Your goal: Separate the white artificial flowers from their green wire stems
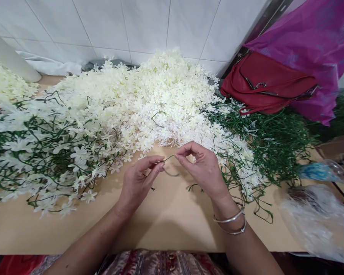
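Observation:
A thin green artificial flower stem stretches between my two hands above the table. My left hand pinches it between thumb and fingertips. Its other end is in the pinch of my right hand, with a bangle on that wrist. Part of the stem loops below the fingers, and green tips show beneath both hands. Just beyond lies a big heap of white artificial blossoms. White flowers on green stems spread to the left, and bare green stems are piled on the right.
A red handbag rests at the back right against a purple bag. Closer in on that side are a clear plastic bag and a clear cup with a blue pattern. A tiled wall bounds the table's back.

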A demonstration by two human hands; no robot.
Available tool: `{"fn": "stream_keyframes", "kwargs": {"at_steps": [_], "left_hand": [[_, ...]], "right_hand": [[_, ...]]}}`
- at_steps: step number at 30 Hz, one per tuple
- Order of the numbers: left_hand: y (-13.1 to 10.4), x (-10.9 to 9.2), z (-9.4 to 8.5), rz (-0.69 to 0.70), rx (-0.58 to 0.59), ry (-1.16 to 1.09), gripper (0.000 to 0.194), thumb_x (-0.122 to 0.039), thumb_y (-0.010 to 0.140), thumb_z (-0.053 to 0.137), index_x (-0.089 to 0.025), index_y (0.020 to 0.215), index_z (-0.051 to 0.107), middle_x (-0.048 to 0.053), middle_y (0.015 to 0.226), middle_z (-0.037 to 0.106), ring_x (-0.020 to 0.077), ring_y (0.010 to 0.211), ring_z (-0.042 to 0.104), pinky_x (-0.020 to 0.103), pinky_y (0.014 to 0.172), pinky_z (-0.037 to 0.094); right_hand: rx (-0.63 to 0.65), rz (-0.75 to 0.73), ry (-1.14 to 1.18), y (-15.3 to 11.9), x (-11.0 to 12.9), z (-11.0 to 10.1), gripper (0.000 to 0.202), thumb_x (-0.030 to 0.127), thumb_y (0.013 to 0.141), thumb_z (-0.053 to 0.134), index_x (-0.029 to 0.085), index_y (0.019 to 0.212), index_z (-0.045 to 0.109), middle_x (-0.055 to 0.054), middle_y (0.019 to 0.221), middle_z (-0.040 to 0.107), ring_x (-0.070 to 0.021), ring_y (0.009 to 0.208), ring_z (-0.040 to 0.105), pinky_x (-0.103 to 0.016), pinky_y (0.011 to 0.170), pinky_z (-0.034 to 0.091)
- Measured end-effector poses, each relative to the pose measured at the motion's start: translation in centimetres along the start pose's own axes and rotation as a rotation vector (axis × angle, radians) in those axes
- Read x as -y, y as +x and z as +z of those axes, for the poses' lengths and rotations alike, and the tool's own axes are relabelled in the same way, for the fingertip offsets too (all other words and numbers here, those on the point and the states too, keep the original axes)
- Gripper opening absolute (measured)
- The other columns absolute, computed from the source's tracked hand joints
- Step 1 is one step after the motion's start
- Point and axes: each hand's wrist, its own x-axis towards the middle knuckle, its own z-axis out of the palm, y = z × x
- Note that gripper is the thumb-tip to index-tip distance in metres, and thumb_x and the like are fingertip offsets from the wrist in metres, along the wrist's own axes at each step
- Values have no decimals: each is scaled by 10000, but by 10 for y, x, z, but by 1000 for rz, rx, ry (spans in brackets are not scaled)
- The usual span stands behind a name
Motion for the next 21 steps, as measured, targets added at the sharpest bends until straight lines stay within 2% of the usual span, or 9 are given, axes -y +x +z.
{"fn": "stream_keyframes", "kwargs": {"at_steps": [4,9,12,16,18,21], "left_hand": [[0,7,-3,-140,-80,-106,166,-319,975,707,-204,1085,755,33,882,823,180,855,798,285,854,594],[3,5,-4,-223,-123,-260,226,-337,949,737,-192,1122,736,63,977,825,193,909,794,305,878,609],[3,2,-3,-220,-144,-296,220,-335,931,760,-197,1100,742,62,983,817,186,899,787,296,872,612],[7,5,-4,-196,-265,-308,174,-333,911,784,-201,1021,757,46,956,788,164,861,767,267,828,608],[10,8,-4,-178,-314,-298,164,-319,912,783,-202,1025,759,46,997,776,159,892,764,260,847,603],[14,10,-3,-133,-329,-305,149,-302,918,773,-198,1024,760,53,1043,767,173,952,770,280,905,601]], "right_hand": [[-43,53,54,2,-15,-5,47,180,849,732,216,836,704,1,799,690,-172,780,627,-330,785,487],[-46,106,78,1,-19,-6,46,217,841,738,215,827,694,-9,801,678,-179,782,611,-345,785,472],[-20,130,113,1,-19,-8,51,222,824,745,213,821,695,-10,793,667,-177,774,597,-339,764,463],[13,158,200,3,-20,-14,70,220,797,769,216,812,701,4,766,648,-161,740,582,-316,720,458],[11,168,236,3,-22,-16,78,222,791,777,217,812,702,11,754,641,-154,720,576,-308,703,457],[19,162,224,3,-25,-15,84,222,789,782,216,822,705,8,768,655,-154,732,589,-309,715,466]]}}
